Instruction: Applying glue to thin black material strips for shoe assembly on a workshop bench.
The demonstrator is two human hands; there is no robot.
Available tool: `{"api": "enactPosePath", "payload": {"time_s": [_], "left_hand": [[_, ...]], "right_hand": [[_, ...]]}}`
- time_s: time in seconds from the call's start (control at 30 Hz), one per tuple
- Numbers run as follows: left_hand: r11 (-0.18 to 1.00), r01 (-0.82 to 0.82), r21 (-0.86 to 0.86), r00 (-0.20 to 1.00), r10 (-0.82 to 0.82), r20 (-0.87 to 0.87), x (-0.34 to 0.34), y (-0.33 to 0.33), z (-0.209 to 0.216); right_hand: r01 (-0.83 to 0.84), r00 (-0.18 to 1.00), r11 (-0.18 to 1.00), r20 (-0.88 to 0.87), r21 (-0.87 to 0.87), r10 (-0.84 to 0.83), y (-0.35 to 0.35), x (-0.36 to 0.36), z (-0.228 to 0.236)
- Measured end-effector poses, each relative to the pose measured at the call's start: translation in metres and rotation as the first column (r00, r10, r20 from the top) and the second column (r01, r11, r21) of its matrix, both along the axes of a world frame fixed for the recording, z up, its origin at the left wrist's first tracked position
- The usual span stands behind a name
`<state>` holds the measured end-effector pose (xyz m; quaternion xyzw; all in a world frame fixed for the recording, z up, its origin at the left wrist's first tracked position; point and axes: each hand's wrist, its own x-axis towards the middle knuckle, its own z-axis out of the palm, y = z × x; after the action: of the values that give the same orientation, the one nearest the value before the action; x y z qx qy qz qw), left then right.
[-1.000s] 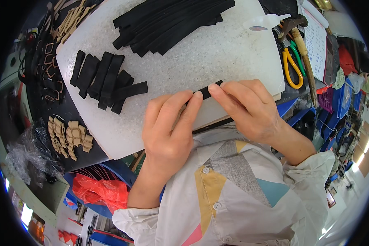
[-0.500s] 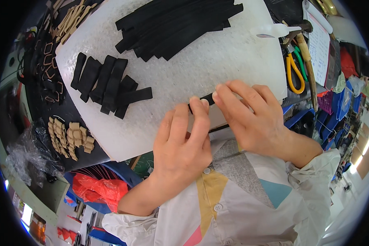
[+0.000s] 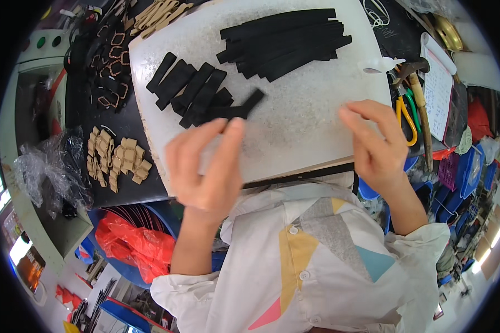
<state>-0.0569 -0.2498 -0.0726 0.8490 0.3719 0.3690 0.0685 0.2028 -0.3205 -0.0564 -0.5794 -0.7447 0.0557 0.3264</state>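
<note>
My left hand, smeared by motion, is at the near side of a small pile of black fabric strips on the white board. A blurred short black strip juts up from beside its thumb and forefinger, which look pinched on its lower end. My right hand hovers over the board's right side, fingers loosely bent and apart, holding nothing. At the board's far side lies a larger stack of long black strips.
Left of the board are tan looped pieces, metal frames and tan straps. At right are a white squeeze bottle, a hammer, yellow-handled scissors and a notepad. A red bag sits below left.
My hands have parted: the left went left toward the small pile with a black strip, the right let go and moved right. The whole view has shifted.
</note>
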Motion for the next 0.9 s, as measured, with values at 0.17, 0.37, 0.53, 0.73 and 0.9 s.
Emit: {"api": "enactPosePath", "payload": {"time_s": [0.17,0.37,0.53,0.73,0.9], "left_hand": [[0.984,-0.146,0.102,0.949,0.168,-0.267,-0.018,0.031,0.001],[0.993,-0.095,0.075,0.972,0.109,-0.209,0.014,0.046,0.015],[0.988,-0.014,0.152,0.978,0.046,-0.205,0.065,0.044,-0.006],[0.992,0.119,0.032,0.964,-0.108,-0.242,0.056,0.026,0.001],[0.994,0.077,-0.076,0.981,-0.089,-0.171,0.044,0.012,0.006]], "right_hand": [[0.361,0.906,0.928,-0.27,0.096,-0.325,0.001,0.03,-0.023],[0.407,0.833,0.909,-0.373,-0.09,-0.409,0.027,0.042,-0.02],[0.34,0.851,0.923,-0.361,-0.178,-0.383,0.041,0.035,-0.016],[0.374,0.79,0.911,-0.454,-0.177,-0.412,0.028,0.037,-0.012],[0.379,0.718,0.901,-0.549,-0.209,-0.429,0.014,0.04,-0.009]]}}
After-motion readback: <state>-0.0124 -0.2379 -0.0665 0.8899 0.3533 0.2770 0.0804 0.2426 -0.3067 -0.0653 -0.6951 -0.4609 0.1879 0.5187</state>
